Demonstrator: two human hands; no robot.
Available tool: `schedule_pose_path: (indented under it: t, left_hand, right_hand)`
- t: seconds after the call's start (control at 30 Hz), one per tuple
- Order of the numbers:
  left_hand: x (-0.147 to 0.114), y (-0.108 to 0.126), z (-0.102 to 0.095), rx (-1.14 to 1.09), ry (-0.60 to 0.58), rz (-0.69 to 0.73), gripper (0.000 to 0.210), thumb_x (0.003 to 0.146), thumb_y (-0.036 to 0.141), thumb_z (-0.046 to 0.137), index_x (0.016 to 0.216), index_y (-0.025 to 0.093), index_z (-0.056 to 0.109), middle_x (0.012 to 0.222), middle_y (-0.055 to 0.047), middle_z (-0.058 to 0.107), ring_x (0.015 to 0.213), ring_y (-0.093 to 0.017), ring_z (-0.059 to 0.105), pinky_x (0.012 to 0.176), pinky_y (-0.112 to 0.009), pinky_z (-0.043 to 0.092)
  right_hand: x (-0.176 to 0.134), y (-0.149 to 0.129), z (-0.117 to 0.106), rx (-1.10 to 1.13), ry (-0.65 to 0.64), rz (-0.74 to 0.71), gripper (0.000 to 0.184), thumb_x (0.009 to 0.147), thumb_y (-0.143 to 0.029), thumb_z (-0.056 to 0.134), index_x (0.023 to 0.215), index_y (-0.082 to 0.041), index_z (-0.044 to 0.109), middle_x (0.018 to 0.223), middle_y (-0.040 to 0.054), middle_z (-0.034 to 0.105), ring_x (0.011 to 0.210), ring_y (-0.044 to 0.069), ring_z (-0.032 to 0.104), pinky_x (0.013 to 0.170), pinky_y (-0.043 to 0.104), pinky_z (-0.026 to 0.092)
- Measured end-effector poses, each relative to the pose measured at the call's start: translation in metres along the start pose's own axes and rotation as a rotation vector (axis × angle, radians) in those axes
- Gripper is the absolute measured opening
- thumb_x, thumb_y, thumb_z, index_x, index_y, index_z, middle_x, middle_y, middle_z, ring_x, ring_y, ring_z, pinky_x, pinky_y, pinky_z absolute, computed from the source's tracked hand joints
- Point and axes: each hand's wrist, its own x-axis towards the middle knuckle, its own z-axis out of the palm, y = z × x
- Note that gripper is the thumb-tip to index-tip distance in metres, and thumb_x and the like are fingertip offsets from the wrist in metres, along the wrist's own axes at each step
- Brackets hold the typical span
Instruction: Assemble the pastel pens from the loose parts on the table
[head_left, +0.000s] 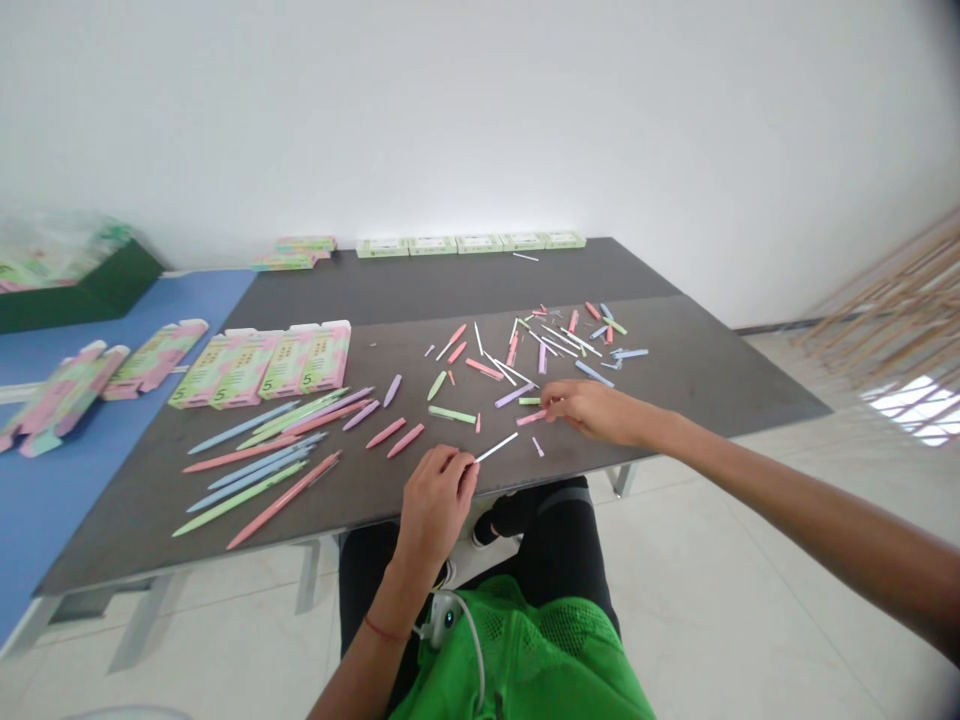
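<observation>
My left hand (pixel 437 492) is at the table's front edge, thumb and fingers pinched on one end of a white pen refill (pixel 497 446) that points up and to the right. My right hand (pixel 589 410) reaches in from the right, its fingers closed at the end of a pink pen barrel (pixel 531 417) on the tabletop. Just beyond that barrel lies a short green barrel (pixel 529 401). A small purple pen part (pixel 538 447) rests nearer the edge. Between my hands and a little left is a green clear-clipped barrel (pixel 451 414).
Assembled pens (pixel 262 470) in several colours lie at left, beside pink-and-green boxes (pixel 262 366). Loose refills and barrels (pixel 555 340) are scattered beyond my right hand. Flat boxes (pixel 471 244) line the wall side. A dark green bin (pixel 90 285) stands on the blue table (pixel 195 300).
</observation>
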Motion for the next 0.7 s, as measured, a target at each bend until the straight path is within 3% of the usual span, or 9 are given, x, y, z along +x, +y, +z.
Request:
schedule_pose_path:
  t: [0.1,0.23,0.43,0.7]
  left_hand:
    - [0.000,-0.001,0.001,-0.004,-0.011,0.001,0.012,0.106,0.022,0.057,0.101,0.021,0.067,0.098,-0.005,0.068,0.094,-0.022,0.064,0.088,-0.035,0.050]
    - [0.000,-0.002,0.002,0.000,-0.003,0.004,0.012,0.106,0.022,0.055,0.101,0.022,0.066,0.098,-0.005,0.067,0.093,-0.022,0.065,0.087,-0.035,0.050]
    - [-0.001,0.000,0.003,0.003,0.015,0.000,0.011,0.106,0.021,0.056,0.101,0.022,0.066,0.099,-0.005,0.068,0.094,-0.022,0.064,0.087,-0.035,0.050]
    - [0.000,0.000,0.002,0.010,0.016,0.010,0.013,0.106,0.021,0.055,0.101,0.022,0.066,0.098,-0.006,0.068,0.094,-0.022,0.063,0.086,-0.036,0.050]
  right_hand:
    - [0.004,-0.008,-0.009,-0.026,-0.035,0.023,0.029,0.100,-0.004,0.048,0.098,-0.015,0.076,0.098,0.0104,0.073,0.078,0.020,0.064,0.071,0.031,0.041]
    - [0.011,-0.012,-0.010,0.079,0.050,0.032,0.024,0.104,-0.015,0.052,0.095,-0.015,0.074,0.092,0.0104,0.073,0.078,0.020,0.064,0.072,0.032,0.044]
    - [0.017,-0.009,-0.002,0.218,0.094,-0.061,0.026,0.096,-0.006,0.054,0.095,-0.016,0.078,0.092,0.0106,0.075,0.093,0.024,0.066,0.087,0.038,0.050]
    - [0.051,-0.021,-0.001,0.226,0.094,-0.123,0.031,0.086,0.004,0.048,0.095,-0.015,0.072,0.092,0.0082,0.065,0.092,0.021,0.061,0.086,0.034,0.047]
